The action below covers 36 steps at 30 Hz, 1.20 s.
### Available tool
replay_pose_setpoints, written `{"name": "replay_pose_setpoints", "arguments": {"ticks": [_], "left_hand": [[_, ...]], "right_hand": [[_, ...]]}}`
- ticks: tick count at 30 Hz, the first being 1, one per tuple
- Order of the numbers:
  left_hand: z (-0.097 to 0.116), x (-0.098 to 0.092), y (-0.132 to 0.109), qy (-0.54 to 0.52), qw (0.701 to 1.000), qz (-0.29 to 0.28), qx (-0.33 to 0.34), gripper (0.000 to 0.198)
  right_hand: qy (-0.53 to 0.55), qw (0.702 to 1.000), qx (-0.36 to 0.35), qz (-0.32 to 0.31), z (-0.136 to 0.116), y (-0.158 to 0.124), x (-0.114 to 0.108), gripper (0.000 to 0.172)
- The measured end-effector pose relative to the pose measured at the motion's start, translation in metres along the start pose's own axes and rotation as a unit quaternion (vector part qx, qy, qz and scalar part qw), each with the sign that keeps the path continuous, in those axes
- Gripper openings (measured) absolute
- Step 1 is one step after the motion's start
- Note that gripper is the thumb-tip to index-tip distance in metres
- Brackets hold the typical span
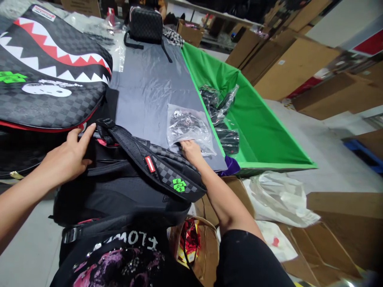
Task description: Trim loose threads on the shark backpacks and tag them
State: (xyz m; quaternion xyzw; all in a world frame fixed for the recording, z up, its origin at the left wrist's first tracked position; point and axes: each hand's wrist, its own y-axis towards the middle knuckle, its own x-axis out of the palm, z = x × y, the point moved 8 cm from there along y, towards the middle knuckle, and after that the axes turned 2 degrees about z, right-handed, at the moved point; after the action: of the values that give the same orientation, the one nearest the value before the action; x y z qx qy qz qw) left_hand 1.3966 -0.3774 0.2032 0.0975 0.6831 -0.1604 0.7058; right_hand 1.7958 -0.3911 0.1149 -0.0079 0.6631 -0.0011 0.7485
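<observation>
My left hand (67,157) is open, its fingers spread at the lower edge of a black checkered backpack (89,99) with a red and white shark-mouth print. Its fingertips are beside the buckle of a black shoulder strap (131,147). That strap belongs to a second black backpack (119,191), lying against my body, with a red label and green money patches. Over this backpack my right arm reaches to a clear plastic bag (190,127) with something dark inside. My right hand (191,151) is closed on its near edge, the fingertips partly hidden.
A green fabric bin (263,131) holding several plastic-wrapped dark items adjoins the grey table (143,87) on the right. A small black checkered bag (146,26) stands at the far end. Cardboard boxes (299,67) and a white plastic bag (278,195) are farther right.
</observation>
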Motion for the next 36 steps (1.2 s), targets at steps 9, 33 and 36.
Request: {"name": "replay_pose_setpoints", "arguments": {"ticks": [9, 33, 36], "left_hand": [[0.005, -0.004, -0.006, -0.005, 1.0, -0.015, -0.003, 0.078], [-0.044, 0.048, -0.052, -0.51, 0.85, 0.122, 0.045, 0.11], [-0.04, 0.047, -0.053, -0.502, 0.854, 0.118, 0.07, 0.113]], "right_hand": [[0.313, 0.908, 0.177, 0.214, 0.057, -0.043, -0.073, 0.013], [0.071, 0.969, -0.229, 0.056, -0.295, -0.021, -0.178, 0.037], [0.027, 0.958, -0.284, -0.029, -0.315, -0.02, -0.149, 0.031]]}}
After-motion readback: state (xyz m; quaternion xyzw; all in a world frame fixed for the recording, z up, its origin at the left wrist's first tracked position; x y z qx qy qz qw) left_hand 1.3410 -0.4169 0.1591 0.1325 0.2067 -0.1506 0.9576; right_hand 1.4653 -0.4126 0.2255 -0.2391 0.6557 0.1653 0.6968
